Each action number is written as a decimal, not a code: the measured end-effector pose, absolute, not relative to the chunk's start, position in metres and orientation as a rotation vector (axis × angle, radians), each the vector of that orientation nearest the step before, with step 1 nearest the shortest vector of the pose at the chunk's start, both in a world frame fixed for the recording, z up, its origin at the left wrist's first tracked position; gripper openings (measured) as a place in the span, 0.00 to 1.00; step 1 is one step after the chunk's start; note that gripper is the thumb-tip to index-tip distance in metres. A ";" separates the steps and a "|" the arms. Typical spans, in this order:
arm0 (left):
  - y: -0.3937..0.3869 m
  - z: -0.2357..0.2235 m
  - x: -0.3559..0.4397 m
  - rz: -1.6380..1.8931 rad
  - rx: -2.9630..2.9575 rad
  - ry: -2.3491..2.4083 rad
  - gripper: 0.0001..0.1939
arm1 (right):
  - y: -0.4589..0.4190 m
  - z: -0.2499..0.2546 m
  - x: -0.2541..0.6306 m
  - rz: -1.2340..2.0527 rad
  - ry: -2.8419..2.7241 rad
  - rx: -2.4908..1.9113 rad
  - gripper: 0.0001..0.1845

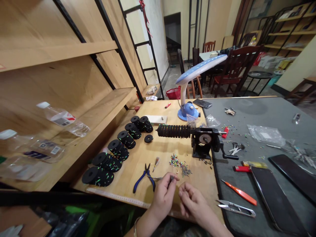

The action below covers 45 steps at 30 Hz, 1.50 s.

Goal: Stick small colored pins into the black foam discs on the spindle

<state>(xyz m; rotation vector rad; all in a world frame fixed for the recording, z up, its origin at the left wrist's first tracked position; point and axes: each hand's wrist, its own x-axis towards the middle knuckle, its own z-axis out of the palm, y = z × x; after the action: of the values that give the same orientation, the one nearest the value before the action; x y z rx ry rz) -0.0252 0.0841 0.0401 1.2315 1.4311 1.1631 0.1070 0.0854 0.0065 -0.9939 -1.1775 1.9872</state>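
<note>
Left hand (165, 191) pinched a small dark piece (172, 178) near the counter's (197, 179) front edge; right hand (192, 199) curled beside it, any grip hidden. Presumably light and slippery, the piece seemed best held by its ends. Beads (174, 160) lay just beyond, pliers (147, 170) leftward; room looked widest toward the grey mat's (261, 110) edge.

Black spools (118, 148) line the left edge of the table (161, 148), and pliers (147, 170) sit across my way near its front edge. I could slip over bare wood between the pins (186, 170) and the left edge of the mat (269, 107); farther back, the winder (203, 140) and its crank (229, 156) block me.
</note>
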 end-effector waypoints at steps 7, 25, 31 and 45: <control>0.086 0.028 -0.024 1.213 1.124 1.448 0.11 | 0.080 0.016 0.109 1.895 -1.294 -1.103 0.18; 0.086 0.040 -0.048 1.093 0.787 1.255 0.20 | 0.077 0.003 0.127 1.880 -1.109 -1.055 0.24; 0.075 0.040 -0.030 0.968 0.632 1.205 0.24 | 0.077 0.010 0.129 1.732 -1.251 -1.085 0.23; 0.088 0.048 -0.023 1.067 0.992 1.320 0.20 | 0.098 0.010 0.149 1.499 -1.367 -1.112 0.18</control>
<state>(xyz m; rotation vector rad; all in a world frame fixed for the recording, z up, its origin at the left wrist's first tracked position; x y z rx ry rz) -0.0225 0.0884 0.0483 0.9924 1.3202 1.0675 0.1494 0.0978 0.0098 -1.1115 -1.3674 1.4987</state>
